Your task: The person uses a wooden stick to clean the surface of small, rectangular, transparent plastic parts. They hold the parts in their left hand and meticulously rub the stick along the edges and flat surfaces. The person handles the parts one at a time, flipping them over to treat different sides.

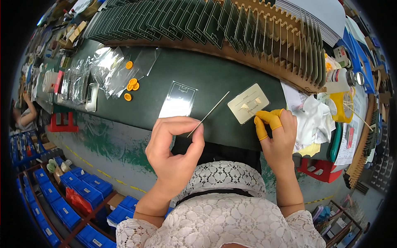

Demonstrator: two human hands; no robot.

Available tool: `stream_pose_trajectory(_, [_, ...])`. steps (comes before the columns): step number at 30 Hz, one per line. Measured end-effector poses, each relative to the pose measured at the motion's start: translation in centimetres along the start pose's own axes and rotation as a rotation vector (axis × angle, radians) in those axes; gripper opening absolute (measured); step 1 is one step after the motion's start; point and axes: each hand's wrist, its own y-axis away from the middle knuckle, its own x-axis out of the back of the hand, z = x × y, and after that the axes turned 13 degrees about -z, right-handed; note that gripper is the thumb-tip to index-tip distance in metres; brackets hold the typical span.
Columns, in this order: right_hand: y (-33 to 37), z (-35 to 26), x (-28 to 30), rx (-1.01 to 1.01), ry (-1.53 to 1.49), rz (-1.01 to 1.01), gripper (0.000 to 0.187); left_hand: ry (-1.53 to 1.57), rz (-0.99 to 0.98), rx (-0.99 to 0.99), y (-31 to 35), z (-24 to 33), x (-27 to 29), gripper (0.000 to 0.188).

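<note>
My left hand [171,151] pinches a thin, flat plate [213,109] between thumb and forefinger. The plate is seen almost edge-on, so its faces are hidden. Yellow finger cots cover the thumb and fingertips of my right hand [276,132]. Those fingertips close on the near edge of a cream, glossy card [244,99] with rounded corners and small dark print. Pale patches like reflections show on its surface. Between the hands and farther back, a clear-and-white rectangular panel [178,101] with thin white lines lies on the dark green table [140,103].
A long brown slotted rack [198,48] full of upright panels spans the back. Orange finger cots [133,84] and clear plastic bags [109,68] lie at left. To the right are a white cloth [314,120], a bottle [337,78] and yellow tape [343,105]. Blue bins [84,186] stand below left.
</note>
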Motion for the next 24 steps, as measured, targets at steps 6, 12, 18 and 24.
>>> stream_pose_trajectory(6, [-0.1,-0.1,0.0,-0.012,-0.006,-0.001,0.023,-0.087,-0.005,-0.101,-0.1,-0.1,-0.1,0.025])
stream_pose_trajectory(12, [0.4,-1.5,1.5,-0.076,-0.256,0.069,0.023,-0.112,-0.002,-0.184,0.2,-0.3,-0.5,0.027])
stream_pose_trajectory(18, [0.8,-4.1,3.5,-0.008,-0.483,0.07,0.031,-0.149,-0.046,-0.234,0.4,0.2,-0.7,0.03])
stream_pose_trajectory(24, [0.7,-4.8,3.0,0.085,-0.365,0.093,0.038,-0.134,-0.059,-0.239,0.6,0.6,-0.6,0.031])
